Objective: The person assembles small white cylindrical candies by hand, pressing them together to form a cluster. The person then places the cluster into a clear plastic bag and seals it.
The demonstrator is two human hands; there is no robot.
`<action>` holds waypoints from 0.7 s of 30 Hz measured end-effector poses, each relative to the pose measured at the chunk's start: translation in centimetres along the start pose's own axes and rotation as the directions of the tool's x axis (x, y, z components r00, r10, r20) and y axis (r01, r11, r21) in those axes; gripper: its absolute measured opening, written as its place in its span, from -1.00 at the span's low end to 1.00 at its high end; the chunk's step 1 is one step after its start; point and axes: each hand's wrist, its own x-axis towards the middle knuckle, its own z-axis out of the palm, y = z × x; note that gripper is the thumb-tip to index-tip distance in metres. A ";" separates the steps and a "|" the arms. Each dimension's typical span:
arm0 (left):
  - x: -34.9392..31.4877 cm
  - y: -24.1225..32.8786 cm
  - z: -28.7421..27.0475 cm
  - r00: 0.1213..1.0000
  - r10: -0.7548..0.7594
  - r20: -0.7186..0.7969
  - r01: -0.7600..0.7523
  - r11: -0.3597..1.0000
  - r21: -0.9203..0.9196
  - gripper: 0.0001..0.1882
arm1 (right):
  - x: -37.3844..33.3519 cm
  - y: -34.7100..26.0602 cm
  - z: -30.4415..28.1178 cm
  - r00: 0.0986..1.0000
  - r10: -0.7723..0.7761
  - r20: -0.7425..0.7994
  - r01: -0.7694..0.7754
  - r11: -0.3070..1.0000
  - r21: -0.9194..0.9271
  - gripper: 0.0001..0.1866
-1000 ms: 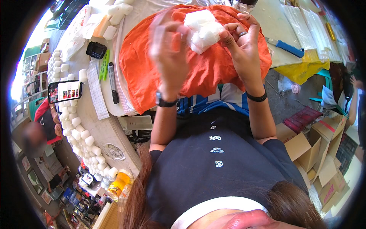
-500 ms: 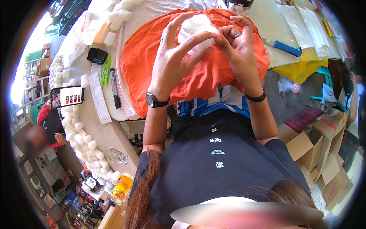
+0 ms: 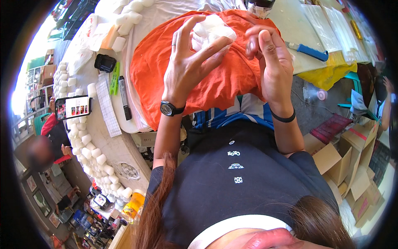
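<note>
My left hand (image 3: pixel 188 62) has its thumb and fingers around a crumpled white bundle (image 3: pixel 213 31), which looks wrapped in thin, partly see-through film. What lies inside the wrap cannot be made out. To the right, away from the bundle, is my right hand (image 3: pixel 273 62). Its thumb stands up and its bent fingers are apart from it, somewhat smeared by motion, with nothing visible between them. Both hands are above an orange cloth (image 3: pixel 157 74) spread over the near table edge and my lap.
Left on the table lie a black tray-like piece (image 3: pixel 105 62), a green cutter (image 3: pixel 115 79), a black marker (image 3: pixel 124 97) and a gridded strip (image 3: pixel 108 103). Beyond stand many white rolls (image 3: pixel 99 159) and a phone (image 3: pixel 73 107). A blue-handled tool (image 3: pixel 311 52) lies right; cardboard boxes (image 3: pixel 352 153) stand below.
My right hand has let go of the white bundle and moved right and slightly down. My left hand keeps the bundle in nearly the same place.
</note>
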 end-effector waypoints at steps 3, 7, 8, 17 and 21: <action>-0.1 0.1 0.1 1.000 0.008 0.001 -0.008 1.000 0.002 -0.49 | -0.6 0.2 0.7 0.998 0.060 0.002 -0.060 0.991 0.122 -0.75; -0.2 0.0 0.1 1.000 -0.013 -0.005 0.013 0.999 -0.039 -0.47 | -0.6 1.5 1.4 0.991 0.130 -0.018 -0.127 0.984 0.124 -0.75; -0.2 0.0 0.0 1.000 -0.003 -0.010 0.003 1.000 -0.025 -0.48 | -0.5 1.8 1.4 0.989 0.146 -0.013 -0.143 0.982 0.120 -0.75; -0.4 0.1 0.4 1.000 -0.010 -0.022 0.009 0.999 -0.050 -0.56 | 0.3 2.2 0.6 0.986 0.163 0.026 -0.164 0.986 0.036 -0.75; -0.4 0.1 0.3 1.000 -0.008 -0.024 0.006 0.998 -0.055 -0.58 | 0.8 1.9 -0.1 0.958 0.280 0.060 -0.281 0.960 0.003 -0.74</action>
